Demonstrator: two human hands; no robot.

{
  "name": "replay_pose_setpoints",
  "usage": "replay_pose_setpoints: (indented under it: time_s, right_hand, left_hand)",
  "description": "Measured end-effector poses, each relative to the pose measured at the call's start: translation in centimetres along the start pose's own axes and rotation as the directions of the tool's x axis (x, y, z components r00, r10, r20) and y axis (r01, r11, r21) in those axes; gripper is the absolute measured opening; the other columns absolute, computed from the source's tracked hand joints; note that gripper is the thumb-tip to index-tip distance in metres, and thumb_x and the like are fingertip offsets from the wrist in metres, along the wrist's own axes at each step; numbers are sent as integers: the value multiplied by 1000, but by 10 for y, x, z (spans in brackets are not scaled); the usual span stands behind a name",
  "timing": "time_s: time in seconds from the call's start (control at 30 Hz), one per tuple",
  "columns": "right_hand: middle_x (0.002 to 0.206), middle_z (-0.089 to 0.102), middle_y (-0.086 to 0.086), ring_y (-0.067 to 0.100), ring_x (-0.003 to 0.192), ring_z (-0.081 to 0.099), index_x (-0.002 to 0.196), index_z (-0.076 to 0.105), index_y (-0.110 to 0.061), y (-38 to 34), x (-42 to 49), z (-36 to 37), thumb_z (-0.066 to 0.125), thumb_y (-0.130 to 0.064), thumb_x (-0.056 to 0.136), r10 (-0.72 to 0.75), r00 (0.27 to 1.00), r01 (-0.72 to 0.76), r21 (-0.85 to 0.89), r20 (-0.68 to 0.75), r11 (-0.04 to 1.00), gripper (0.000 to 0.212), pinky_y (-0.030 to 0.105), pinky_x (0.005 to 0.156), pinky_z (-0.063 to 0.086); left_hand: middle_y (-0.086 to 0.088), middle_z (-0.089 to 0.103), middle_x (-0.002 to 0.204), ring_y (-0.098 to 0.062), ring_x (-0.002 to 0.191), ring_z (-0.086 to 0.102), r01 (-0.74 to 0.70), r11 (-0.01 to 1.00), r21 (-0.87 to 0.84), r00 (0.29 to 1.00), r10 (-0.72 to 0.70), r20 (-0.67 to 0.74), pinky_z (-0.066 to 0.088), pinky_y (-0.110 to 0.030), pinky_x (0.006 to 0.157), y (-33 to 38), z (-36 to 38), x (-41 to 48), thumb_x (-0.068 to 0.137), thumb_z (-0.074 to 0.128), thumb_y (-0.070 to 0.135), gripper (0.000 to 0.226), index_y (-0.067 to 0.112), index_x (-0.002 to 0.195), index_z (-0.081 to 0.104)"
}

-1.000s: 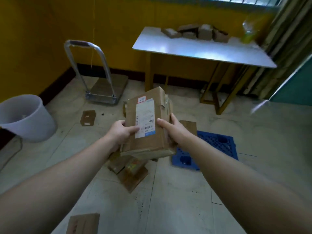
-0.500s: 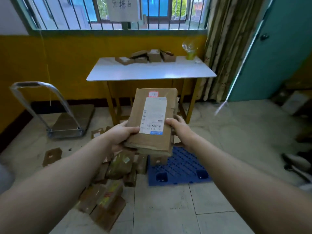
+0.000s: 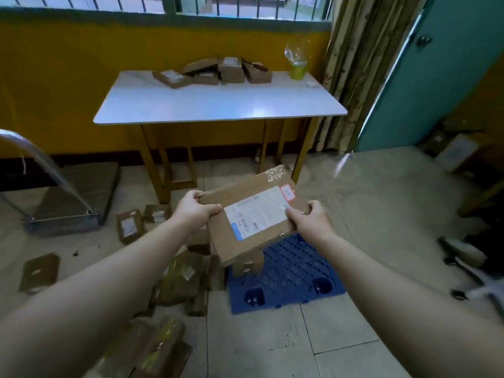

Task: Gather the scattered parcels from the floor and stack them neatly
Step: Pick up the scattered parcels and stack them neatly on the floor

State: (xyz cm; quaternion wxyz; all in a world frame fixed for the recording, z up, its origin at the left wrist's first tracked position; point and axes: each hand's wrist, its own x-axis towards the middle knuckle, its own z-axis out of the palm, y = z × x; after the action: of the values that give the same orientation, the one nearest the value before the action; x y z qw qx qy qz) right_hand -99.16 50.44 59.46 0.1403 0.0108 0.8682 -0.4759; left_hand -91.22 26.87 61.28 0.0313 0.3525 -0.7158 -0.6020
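Here the left hand [image 3: 195, 211] and right hand [image 3: 311, 218] pinch opposite edges of a parcel [image 3: 253, 216] above the blue pallet [image 3: 289, 278].

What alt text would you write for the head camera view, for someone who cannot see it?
A person's left hand and right hand hold a labelled brown parcel by opposite edges above a blue pallet. Scattered parcels lie on the floor to its left; a white table behind carries several more.
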Motion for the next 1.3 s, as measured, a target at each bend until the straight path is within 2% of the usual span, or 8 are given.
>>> replay_pose_setpoints:
  time_s: [0.13, 0.27, 0.37, 0.53, 0.67, 0.83, 1.0, 1.3]
  right_hand:
    - [100, 53, -18, 6, 83, 55, 137, 33, -34, 40, 25, 21, 59, -44, 87, 65, 995, -56, -128, 74, 990, 57, 24, 56, 39]
    - [93, 55, -19, 6, 80, 55, 121, 37, -38, 93, 52, 39, 60, -40, 85, 145, 979, -107, -243, 145, 964, 43, 29, 60, 46]
    - [107, 58, -6, 14, 90, 58, 128, 37, -29, 149, 80, 61, 61, -36, 87, 214, 956, -146, -311, 199, 939, 49, 34, 69, 49]
    - [113, 58, 2, 22, 98, 60, 130, 34, -20, 268, 123, 110, 61, -30, 86, 340, 884, -203, -392, 322, 897, 52, 46, 87, 52]
    - [107, 56, -1, 21, 97, 58, 131, 35, -20, 355, 160, 154, 61, -28, 85, 380, 844, -218, -405, 378, 888, 54, 45, 87, 50]
    - [102, 55, -2, 19, 90, 58, 131, 34, -15, 433, 190, 203, 63, -20, 85, 400, 818, -261, -352, 414, 899, 55, 36, 76, 50]
    - [95, 51, -8, 13, 79, 54, 130, 33, -17, 486, 202, 243, 63, -21, 88, 421, 810, -292, -340, 410, 894, 51, 30, 65, 43]
    - [126, 56, 2, 17, 96, 51, 140, 30, -17, 516, 218, 281, 60, -19, 91, 429, 834, -343, -283, 348, 896, 57, 30, 79, 39]
  left_hand:
    - [-7, 57, 112, -14, 77, 59, 103, 994, -18, 994, -104, -15, 47, -25, 49, -32, 26, 39, 82, 72, 17, 47, 19, 117, 40]
    - [0, 55, 110, -13, 82, 56, 168, 982, 86, 984, -173, 52, 47, -23, 55, -89, 66, 63, 83, 68, 9, 67, 25, 139, 35]
    - [-6, 49, 128, -19, 99, 57, 276, 944, 178, 957, -287, 38, 54, -33, 70, -141, 98, 85, 85, 65, 9, 77, 32, 146, 25]
    - [3, 56, 109, -12, 83, 56, 444, 873, 200, 887, -460, 38, 48, -29, 51, -258, 157, 119, 86, 58, 1, 76, 37, 142, 23]
    - [0, 55, 115, -19, 95, 57, 511, 832, 216, 853, -522, -5, 55, -36, 66, -348, 196, 150, 82, 62, 1, 80, 28, 144, 19]
    - [10, 54, 92, -15, 85, 57, 539, 819, 196, 841, -538, -62, 54, -38, 76, -431, 224, 189, 85, 60, 3, 67, 27, 141, 32]
    - [8, 60, 102, -14, 89, 59, 552, 817, 163, 832, -551, -58, 53, -38, 79, -486, 237, 217, 87, 57, 8, 58, 29, 137, 38]
    - [6, 63, 103, -18, 97, 59, 545, 834, 82, 835, -549, 33, 49, -40, 88, -519, 247, 249, 84, 56, 4, 48, 31, 123, 47]
